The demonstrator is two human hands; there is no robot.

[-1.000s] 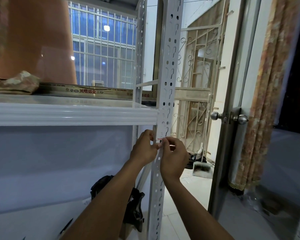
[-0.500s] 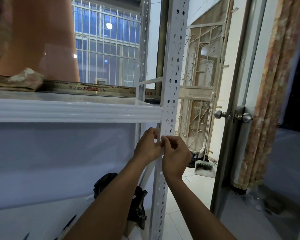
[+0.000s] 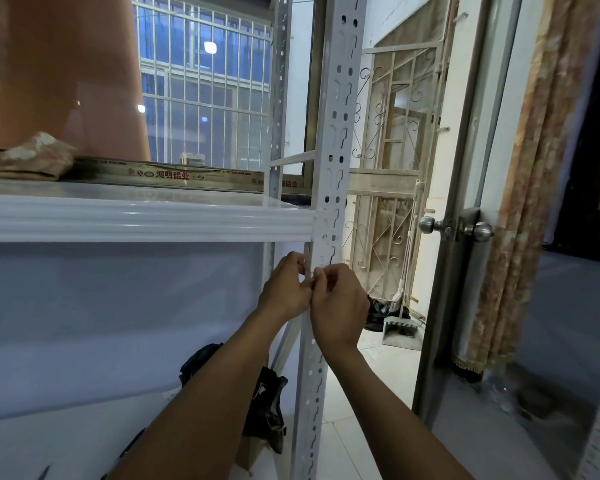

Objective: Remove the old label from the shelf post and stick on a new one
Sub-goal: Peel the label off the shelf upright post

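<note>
The white perforated shelf post (image 3: 336, 140) runs top to bottom through the middle of the view. Both hands meet on it just under the white shelf board (image 3: 146, 218). My left hand (image 3: 284, 289) presses on the post's left edge with fingers curled. My right hand (image 3: 340, 306) covers the post's front face, thumb and forefinger pinched on a small white label (image 3: 316, 271) of which only a sliver shows between the fingertips. The rest of the label is hidden by the fingers.
A folded cloth (image 3: 25, 157) and a printed aluminium strip (image 3: 167, 174) lie on the shelf board. Black bags (image 3: 267, 407) sit on the floor behind the post. To the right stands an open door with a round knob (image 3: 428, 224), a curtain (image 3: 534, 188), and a dustpan (image 3: 400, 329).
The view has shifted slightly, so the post sits further right. Both hands stay at the same spot on the post; the red-edged label seen between the fingers earlier is now mostly covered.
</note>
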